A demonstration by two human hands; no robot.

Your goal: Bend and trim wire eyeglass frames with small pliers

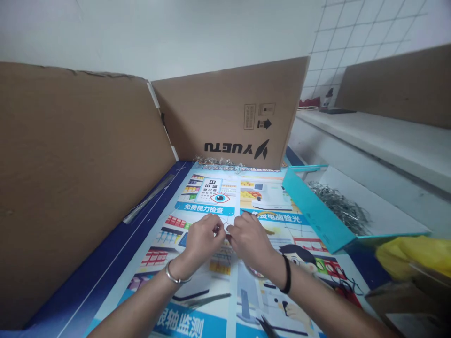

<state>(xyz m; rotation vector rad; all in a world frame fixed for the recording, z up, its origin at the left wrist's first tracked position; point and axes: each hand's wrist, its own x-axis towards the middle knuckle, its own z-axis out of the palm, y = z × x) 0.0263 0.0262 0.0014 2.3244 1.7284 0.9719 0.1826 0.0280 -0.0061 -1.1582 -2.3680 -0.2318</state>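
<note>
My left hand (205, 237), with a silver bangle at its wrist, is closed in a pinch over the printed poster (232, 277). Close beside it, almost touching, my right hand (251, 238) is also closed, thumb against fingers, a black band round its wrist. Something small and thin seems to be between the fingertips of both hands, too small and blurred to name. Below the hands lies a bundle of thin grey wire-like strips (207, 299). Dark pointed tips of a tool (267, 326) show at the bottom edge.
Cardboard panels (225, 108) stand at the back and left. A small shiny wire heap (220, 162) lies at the back panel's foot. To the right, a teal box (317, 216) holds many silver wire pieces (338, 206), beside yellow plastic (416, 258). A clear strip (148, 199) lies left.
</note>
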